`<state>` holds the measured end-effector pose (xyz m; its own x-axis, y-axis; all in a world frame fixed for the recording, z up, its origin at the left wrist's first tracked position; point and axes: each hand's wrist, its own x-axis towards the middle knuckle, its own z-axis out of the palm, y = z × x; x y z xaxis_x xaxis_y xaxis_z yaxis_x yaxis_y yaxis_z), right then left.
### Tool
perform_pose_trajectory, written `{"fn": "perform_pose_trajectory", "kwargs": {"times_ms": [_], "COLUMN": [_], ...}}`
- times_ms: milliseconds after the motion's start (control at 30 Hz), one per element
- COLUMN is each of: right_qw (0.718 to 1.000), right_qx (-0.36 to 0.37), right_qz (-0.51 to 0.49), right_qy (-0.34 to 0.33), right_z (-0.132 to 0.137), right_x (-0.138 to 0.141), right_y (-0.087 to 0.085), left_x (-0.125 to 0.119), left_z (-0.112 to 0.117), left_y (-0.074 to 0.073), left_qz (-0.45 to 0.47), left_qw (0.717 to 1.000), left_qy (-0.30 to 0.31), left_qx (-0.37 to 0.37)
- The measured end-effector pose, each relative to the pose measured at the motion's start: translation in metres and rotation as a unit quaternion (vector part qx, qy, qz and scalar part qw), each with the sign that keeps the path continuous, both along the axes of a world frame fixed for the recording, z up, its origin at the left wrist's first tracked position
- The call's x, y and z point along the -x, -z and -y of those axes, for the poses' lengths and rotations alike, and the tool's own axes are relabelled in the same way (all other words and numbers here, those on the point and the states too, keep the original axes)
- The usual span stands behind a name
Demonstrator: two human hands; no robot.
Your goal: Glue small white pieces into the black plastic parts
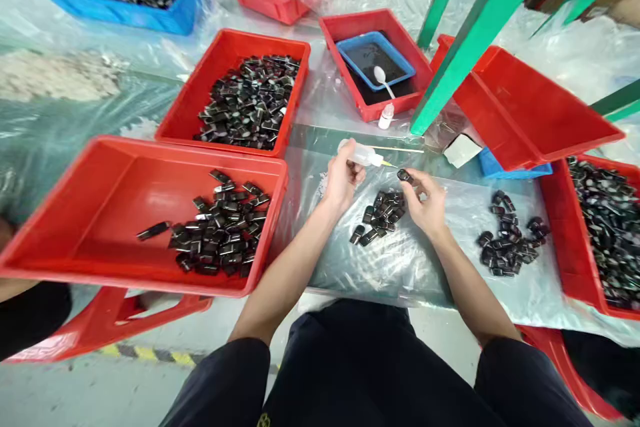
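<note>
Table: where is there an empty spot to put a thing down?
On the table, bare plastic lies between the middle pile and the right pile, and near the front edge below both. The near red tray's left half is bare too. It is crowded around the left hand with its bottle and the right hand.

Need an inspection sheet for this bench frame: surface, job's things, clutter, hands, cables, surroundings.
Surface: table covered in clear plastic film.
Job's things: small squeeze bottle with yellow nozzle; one small black part; loose pile of black parts between the hands.
Clutter: second pile to the right; red bins of black parts; blue tray with white spoon; small white bottle.
Hands: left hand holds the squeeze bottle; right hand pinches the black part.
Cables: nothing seen.
Surroundings: green frame bars; red stool.
</note>
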<state>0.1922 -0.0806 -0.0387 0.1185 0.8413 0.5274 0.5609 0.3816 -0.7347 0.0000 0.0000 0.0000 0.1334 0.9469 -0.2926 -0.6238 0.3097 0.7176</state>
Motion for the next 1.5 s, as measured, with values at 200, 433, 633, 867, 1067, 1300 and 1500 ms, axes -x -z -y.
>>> {"fn": "perform_pose_trajectory", "kwargs": {"times_ms": [200,433,633,867,1067,1300,1500], "right_qw": [1.0,1.0,0.999,0.998,0.998,0.998,0.998], "right_qx": [0.012,0.013,0.032,0.028,0.016,0.013,0.022], "right_qz": [0.011,0.012,0.023,0.048,0.055,0.056,0.058], "right_qy": [0.01,0.007,0.001,-0.008,-0.015,-0.017,-0.013], "right_z": [0.0,0.001,0.002,0.003,0.004,0.004,0.005], "right_x": [0.008,0.013,0.012,0.01,0.011,0.012,0.013], "right_y": [-0.004,-0.006,-0.009,-0.01,-0.008,-0.007,-0.009], "left_x": [0.004,0.007,0.012,0.015,0.013,0.014,0.013], "left_z": [-0.002,0.0,-0.001,0.0,0.0,0.001,0.003], "left_y": [0.005,0.008,0.008,0.009,0.008,0.008,0.005], "left_qz": [-0.029,-0.055,-0.089,-0.143,-0.142,-0.135,-0.134], "left_qw": [0.999,0.997,0.991,0.979,0.977,0.98,0.981], "left_qy": [-0.021,-0.023,-0.027,-0.029,-0.032,-0.03,-0.029], "left_qx": [-0.016,-0.047,-0.101,-0.145,-0.152,-0.146,-0.137]}}
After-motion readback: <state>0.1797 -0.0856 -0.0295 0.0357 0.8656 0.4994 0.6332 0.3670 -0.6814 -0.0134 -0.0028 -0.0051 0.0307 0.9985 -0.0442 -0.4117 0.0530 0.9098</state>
